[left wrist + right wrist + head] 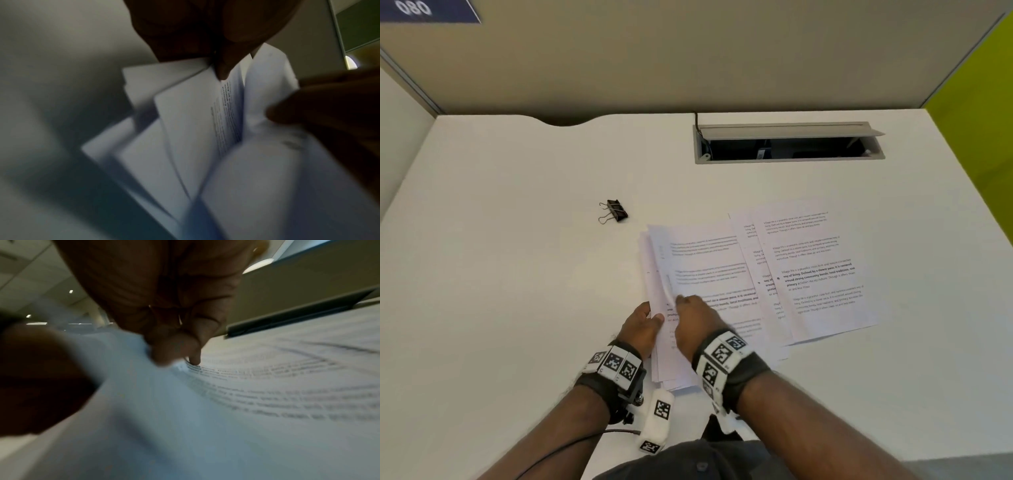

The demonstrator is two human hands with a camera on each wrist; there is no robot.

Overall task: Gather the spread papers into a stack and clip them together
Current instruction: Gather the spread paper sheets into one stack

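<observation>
both hands (643, 325) pinch papers (709, 267) (binder clip (614, 210) apart).

Your head view looks steeply down on the counter (517, 260); both wrist views sit close over the papers (722, 274), which all three share.

White printed papers (709, 274) lie fanned, overlapping; black binder clip (614, 210) lies apart.

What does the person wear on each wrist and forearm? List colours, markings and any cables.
Both forearms are bare, no sleeves. The left hand and right hand each sit ahead of a black wrist strap carrying white blocks with black square-pattern markers. A thin black cable trails from the left wrist.
</observation>
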